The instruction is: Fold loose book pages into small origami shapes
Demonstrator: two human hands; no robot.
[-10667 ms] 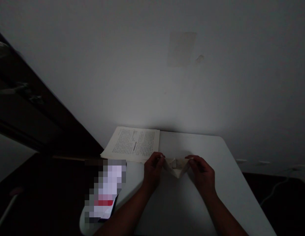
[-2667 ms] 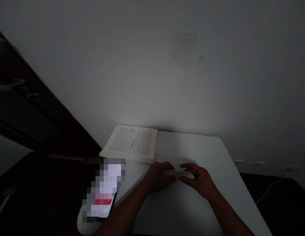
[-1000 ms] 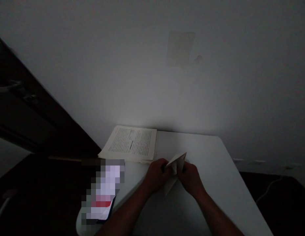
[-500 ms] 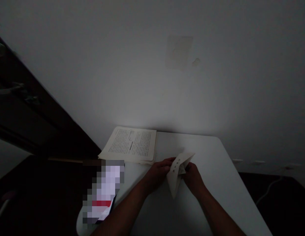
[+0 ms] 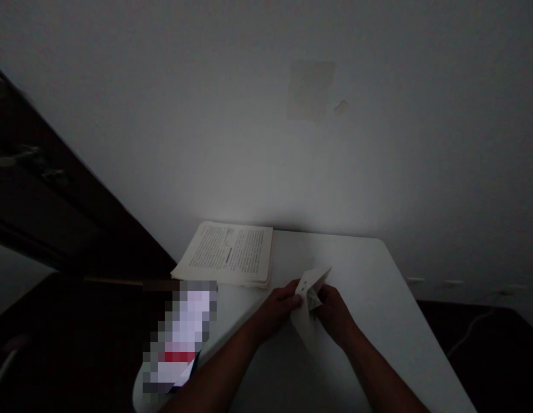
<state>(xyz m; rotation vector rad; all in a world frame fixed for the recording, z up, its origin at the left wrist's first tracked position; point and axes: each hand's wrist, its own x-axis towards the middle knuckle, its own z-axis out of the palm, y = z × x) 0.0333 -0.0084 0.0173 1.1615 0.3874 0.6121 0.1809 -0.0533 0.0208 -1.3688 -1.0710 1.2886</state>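
Note:
A small folded piece of white paper (image 5: 308, 298) is held just above the white table (image 5: 369, 298), its long axis running from upper right to lower left. My left hand (image 5: 278, 308) pinches its left side with thumb and fingers closed. My right hand (image 5: 335, 314) grips its right side, fingers curled round the fold. The two hands sit close together, almost touching. The room is dim and the paper's inner folds are hard to make out.
A stack of printed pages (image 5: 229, 253) lies at the table's back left corner against the wall. A blurred-out bright object (image 5: 180, 338) rests at the left front edge. Dark furniture (image 5: 55, 195) stands left. A cable (image 5: 473, 338) lies on the floor, right.
Over the last second the folded paper has turned and tilted between my hands, its upper tip shifting slightly right. Earlier it lay pressed flat on the table under both hands.

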